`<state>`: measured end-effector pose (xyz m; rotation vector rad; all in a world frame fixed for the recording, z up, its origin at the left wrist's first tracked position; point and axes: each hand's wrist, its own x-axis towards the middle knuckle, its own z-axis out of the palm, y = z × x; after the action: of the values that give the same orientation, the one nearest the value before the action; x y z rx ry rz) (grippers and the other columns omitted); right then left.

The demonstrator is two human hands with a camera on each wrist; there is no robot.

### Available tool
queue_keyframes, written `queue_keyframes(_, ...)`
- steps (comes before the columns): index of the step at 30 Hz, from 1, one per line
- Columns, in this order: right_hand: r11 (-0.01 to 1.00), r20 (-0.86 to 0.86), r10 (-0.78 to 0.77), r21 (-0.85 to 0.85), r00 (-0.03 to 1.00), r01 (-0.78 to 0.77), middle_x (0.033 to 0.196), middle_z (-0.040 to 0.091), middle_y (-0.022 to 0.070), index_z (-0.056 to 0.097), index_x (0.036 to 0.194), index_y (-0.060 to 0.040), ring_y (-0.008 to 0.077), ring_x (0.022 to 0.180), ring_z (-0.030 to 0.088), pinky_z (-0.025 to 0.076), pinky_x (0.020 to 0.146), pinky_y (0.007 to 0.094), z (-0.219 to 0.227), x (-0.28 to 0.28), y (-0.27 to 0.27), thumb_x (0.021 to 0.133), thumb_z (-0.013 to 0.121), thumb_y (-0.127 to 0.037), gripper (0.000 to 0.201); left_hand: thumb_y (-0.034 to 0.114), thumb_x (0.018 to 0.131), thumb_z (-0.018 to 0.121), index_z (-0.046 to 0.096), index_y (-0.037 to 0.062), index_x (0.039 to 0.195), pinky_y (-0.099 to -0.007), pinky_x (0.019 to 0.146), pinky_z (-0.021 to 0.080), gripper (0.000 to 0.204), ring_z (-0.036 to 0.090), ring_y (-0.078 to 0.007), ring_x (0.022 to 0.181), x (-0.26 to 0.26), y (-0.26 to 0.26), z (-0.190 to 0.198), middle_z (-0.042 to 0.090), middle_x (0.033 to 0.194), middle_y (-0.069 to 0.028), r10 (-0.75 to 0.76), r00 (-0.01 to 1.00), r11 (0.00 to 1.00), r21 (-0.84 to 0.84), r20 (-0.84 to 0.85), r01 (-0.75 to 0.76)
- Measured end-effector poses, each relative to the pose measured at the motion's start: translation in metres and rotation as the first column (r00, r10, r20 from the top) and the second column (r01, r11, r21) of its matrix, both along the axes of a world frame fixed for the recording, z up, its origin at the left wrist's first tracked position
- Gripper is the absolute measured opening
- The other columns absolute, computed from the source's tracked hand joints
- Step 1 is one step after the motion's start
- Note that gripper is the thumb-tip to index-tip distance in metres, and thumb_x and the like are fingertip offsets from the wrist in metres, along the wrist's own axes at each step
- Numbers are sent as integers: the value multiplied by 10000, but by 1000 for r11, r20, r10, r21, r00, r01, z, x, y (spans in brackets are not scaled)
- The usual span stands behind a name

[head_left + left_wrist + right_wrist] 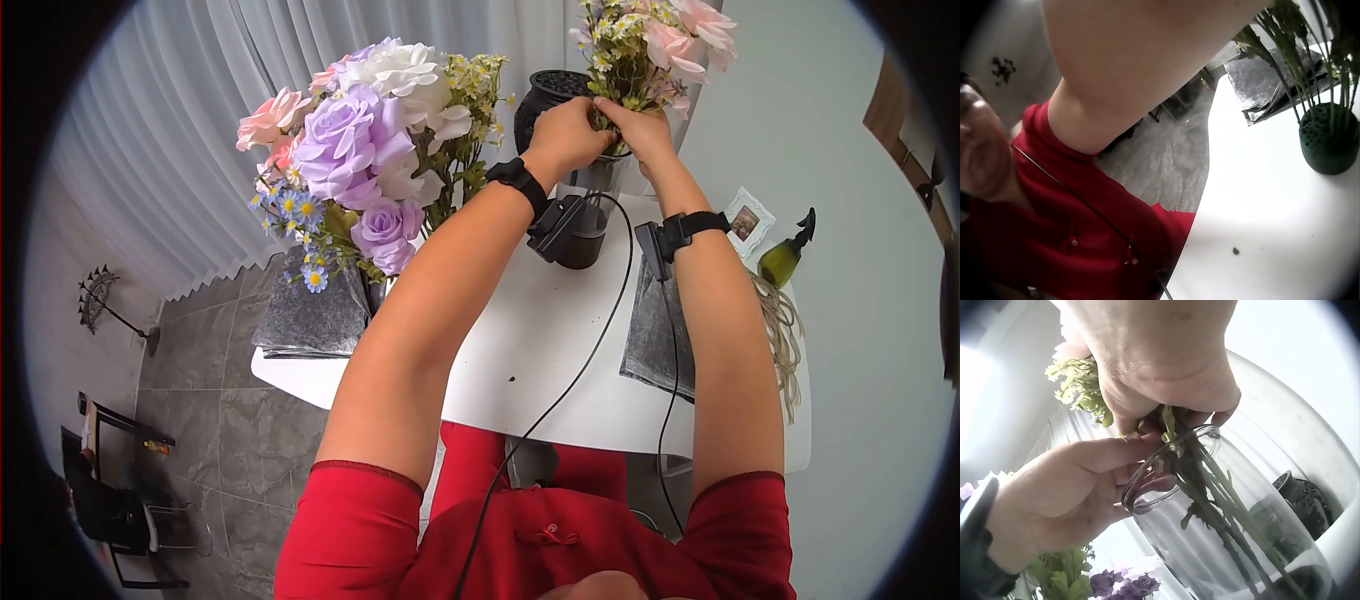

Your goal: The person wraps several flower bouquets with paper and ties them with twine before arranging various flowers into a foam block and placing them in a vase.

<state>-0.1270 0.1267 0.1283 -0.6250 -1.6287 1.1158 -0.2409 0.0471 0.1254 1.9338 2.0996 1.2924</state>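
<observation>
At the far side of the table, my right hand (645, 135) grips the stems of a bunch of pink artificial roses (680, 45) and small white daisies (615, 40). The lower stems (1222, 512) stand inside a clear glass vase (1279, 512), whose bottom is dark. My left hand (1066, 494) holds the vase at its rim, the thumb lying by the stems and the other fingers lower along the glass. From the head view, the left hand (570, 135) sits just left of the right one, and the bunch leans up and right.
Left stands a big arrangement of purple and white roses (350, 140), its stems in a dark green block (1329, 140). A black pot (545, 100) is behind. Grey folded sheets (310, 315), a photo frame (747, 222), green spray bottle (780, 262) and black cables (590, 360) are around.
</observation>
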Motion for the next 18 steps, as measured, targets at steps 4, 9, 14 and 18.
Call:
queue_keyframes(4,999,77,-31,-37,997,34,968,691,42,689,1014,-8,122,850,634,486,735,271,-12,3,6,755,772,-252,365,322,766,680,638,-21,1059,-404,848,492,453,636,-333,947,3,4,-10,674,1007,-183,68,982,997,-26,-178,-73)
queue_keyframes(9,995,97,3,-96,995,6,980,684,49,672,1037,-14,134,851,634,488,746,279,-29,4,15,749,771,-215,364,356,822,529,707,22,914,-427,937,427,390,549,-352,1080,-1,14,-29,661,1004,-205,43,987,997,63,-152,-33)
queue_keyframes(14,955,43,176,-250,983,-160,955,676,46,655,1056,-35,151,835,631,496,738,291,-28,11,9,742,780,-206,378,376,835,470,708,19,927,-442,964,398,439,535,-363,1077,-5,10,-33,651,1010,-199,8,951,995,94,-308,22)
queue_keyframes(18,914,-3,281,-304,960,-269,1013,661,44,629,1116,-53,155,918,612,477,775,295,-30,16,3,745,790,-243,447,374,833,485,699,22,990,-443,990,374,441,496,-355,1150,-4,5,-37,620,1138,-175,67,948,987,161,-311,-16)
